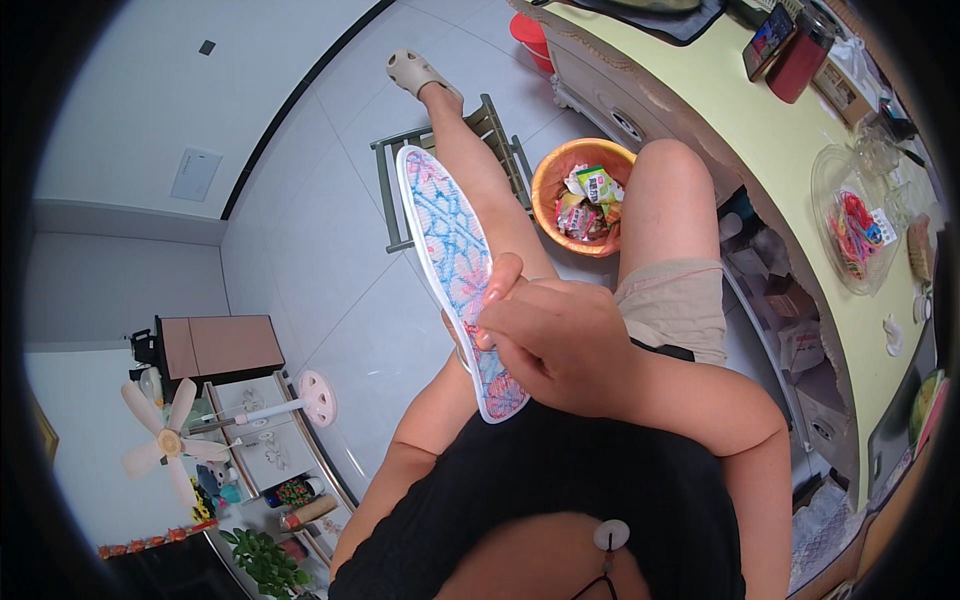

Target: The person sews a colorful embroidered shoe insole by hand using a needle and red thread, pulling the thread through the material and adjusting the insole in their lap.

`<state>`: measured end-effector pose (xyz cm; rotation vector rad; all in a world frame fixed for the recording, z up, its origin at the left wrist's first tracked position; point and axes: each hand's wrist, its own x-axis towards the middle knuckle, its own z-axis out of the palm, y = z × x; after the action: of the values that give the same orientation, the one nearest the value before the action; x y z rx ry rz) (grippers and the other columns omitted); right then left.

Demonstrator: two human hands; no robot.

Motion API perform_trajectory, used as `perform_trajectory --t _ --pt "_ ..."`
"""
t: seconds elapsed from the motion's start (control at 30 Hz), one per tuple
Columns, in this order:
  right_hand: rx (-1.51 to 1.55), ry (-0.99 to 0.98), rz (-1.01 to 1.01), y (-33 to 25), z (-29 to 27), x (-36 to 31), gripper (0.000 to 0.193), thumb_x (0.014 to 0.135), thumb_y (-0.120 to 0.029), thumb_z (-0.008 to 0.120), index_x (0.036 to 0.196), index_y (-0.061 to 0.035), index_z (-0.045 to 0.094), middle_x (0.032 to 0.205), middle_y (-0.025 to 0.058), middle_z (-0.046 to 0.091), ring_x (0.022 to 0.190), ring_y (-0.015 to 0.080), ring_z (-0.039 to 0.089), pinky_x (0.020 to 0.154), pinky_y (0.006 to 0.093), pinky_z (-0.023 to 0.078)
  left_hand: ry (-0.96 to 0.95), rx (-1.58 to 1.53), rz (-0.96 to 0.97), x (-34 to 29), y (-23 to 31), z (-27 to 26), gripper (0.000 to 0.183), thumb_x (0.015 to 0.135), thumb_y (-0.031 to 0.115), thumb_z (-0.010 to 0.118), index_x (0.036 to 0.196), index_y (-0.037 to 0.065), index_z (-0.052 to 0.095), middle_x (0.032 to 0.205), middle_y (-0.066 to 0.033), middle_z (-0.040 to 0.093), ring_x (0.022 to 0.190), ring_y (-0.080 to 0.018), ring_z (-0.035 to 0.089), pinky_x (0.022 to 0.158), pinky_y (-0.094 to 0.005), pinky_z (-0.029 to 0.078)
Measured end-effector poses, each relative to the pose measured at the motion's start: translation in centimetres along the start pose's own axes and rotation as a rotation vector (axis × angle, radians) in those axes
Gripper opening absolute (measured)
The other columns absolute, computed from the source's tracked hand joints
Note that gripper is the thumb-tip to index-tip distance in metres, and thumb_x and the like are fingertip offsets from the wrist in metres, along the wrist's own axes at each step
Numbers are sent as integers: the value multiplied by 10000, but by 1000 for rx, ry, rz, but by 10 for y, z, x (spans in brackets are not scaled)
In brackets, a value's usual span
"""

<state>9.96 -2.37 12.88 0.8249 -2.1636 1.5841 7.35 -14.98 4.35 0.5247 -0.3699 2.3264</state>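
An embroidered insole (447, 232) with a white rim and a pink and blue stitched pattern is held up in front of my body. My left hand (453, 338) grips it from behind at the left edge; most of that hand is hidden by the insole. Over the lower half of the patterned face, my right hand (560, 340) is closed in a pinch, thumb and fingertips against the stitching. Whatever it pinches is too small or too covered to make out. Some red stitches show beside the fingertips.
Beyond my knees stand a folding stool (392, 195) and an orange bin (545, 205) with wrappers inside. On the right, a pale yellow desk (790, 150) carries a clear dish (835, 275) of colourful threads, a phone (768, 42) and a dark red flask (800, 62). A fan (170, 442) stands left.
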Motion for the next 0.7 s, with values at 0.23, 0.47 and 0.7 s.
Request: perform_trajectory --t 0.23,0.47,0.7 --pt "335 125 289 25 -15 -14 30 807 -29 625 836 -24 626 696 56 608 624 132 594 525 259 443 590 810 29 8 6 51 293 791 112 652 1023 11 505 843 -99 618 775 -171 607 709 -272 486" --pt "858 39 722 52 -30 -53 71 877 -41 601 935 -1 609 817 -9 588 686 42 486 606 178 397 832 1214 -69 18 -14 71 416 776 30 679 1145 -27 495 1054 -98 631 923 -148 629 830 -282 514" --pt "909 80 732 51 -30 -56 60 872 -28 602 928 -8 596 830 17 600 682 56 493 605 186 404 804 1250 -70 18 -17 70 381 794 49 673 1129 -23 506 1053 -89 632 920 -127 622 822 -271 510"
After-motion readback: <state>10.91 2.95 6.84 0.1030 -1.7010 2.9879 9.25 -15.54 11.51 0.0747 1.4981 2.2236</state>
